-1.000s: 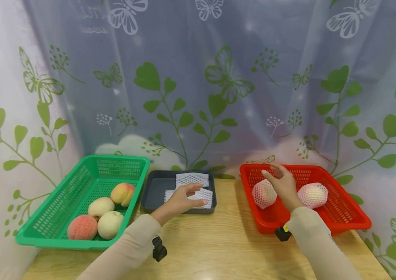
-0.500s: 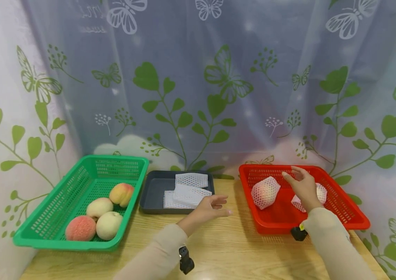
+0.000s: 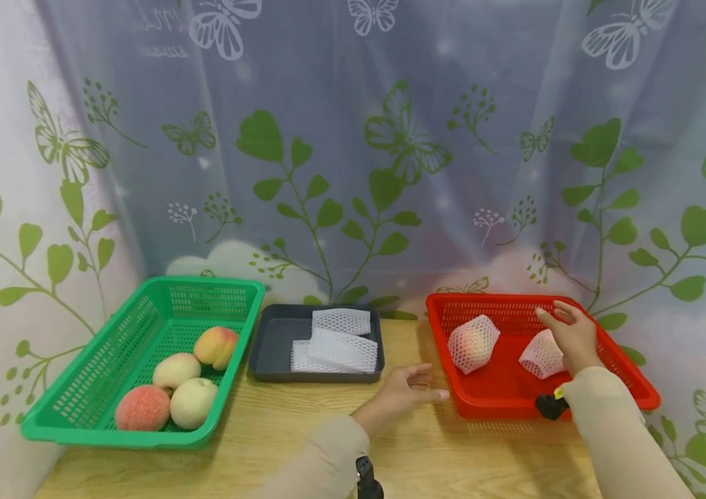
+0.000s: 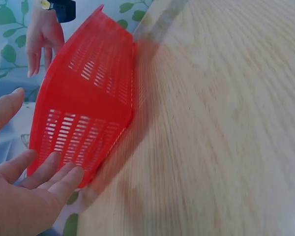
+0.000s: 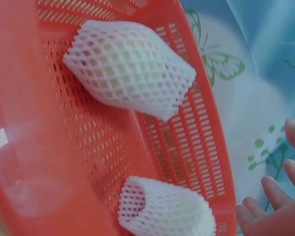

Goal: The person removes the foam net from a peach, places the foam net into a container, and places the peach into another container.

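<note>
Two peaches in white foam nets lie in the red basket [image 3: 502, 398]. The left netted peach [image 3: 472, 344] shows whole; the right netted peach [image 3: 542, 355] is partly covered by my right hand [image 3: 575, 338]. That hand hovers over the basket's right part with fingers loosely spread, holding nothing. My left hand [image 3: 401, 394] hangs over the table by the basket's left wall, fingers relaxed and nothing in them. In the left wrist view its fingers [image 4: 66, 184] overlap the basket's perforated wall. Both netted peaches show from above in the right wrist view, clear of the fingers [image 5: 275, 194].
A dark grey tray [image 3: 278, 346] at the middle back holds several flat white foam nets [image 3: 343, 348]. On the left, a green basket [image 3: 122, 433] holds several bare peaches [image 3: 143, 407]. A printed curtain [image 3: 340, 152] hangs behind the wooden table [image 3: 278, 443].
My left hand has moved right, from over the grey tray to beside the red basket, uncovering the foam nets. My right hand has shifted right across the basket, still holding nothing.
</note>
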A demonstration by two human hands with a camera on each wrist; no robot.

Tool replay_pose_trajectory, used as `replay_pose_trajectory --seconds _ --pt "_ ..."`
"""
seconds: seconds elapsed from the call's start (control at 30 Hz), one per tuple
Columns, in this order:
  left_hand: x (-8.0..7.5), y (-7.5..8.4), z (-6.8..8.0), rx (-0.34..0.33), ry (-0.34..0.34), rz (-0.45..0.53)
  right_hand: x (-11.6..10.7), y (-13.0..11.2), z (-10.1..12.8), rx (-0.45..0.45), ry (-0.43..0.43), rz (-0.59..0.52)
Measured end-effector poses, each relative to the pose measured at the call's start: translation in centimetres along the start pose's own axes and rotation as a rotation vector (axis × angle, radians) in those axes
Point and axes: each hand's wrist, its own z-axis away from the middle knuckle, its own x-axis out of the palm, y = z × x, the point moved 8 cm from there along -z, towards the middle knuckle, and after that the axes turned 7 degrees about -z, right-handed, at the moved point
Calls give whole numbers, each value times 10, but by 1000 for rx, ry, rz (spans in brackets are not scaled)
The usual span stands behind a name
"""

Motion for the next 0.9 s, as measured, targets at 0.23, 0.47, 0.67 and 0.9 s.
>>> replay_pose_trajectory --seconds 0.23,0.47,0.67,0.9 --pt "10 1 -3 -30 29 80 -13 13 -9 120 80 -169" --pt "16 1 -8 -54 47 153 -23 27 -14 163 188 -257" --pt "16 1 -10 -67 104 176 -20 40 -14 173 224 -253" --pt "16 -2 -12 -98 190 179 -15 41 -17 165 249 -206"
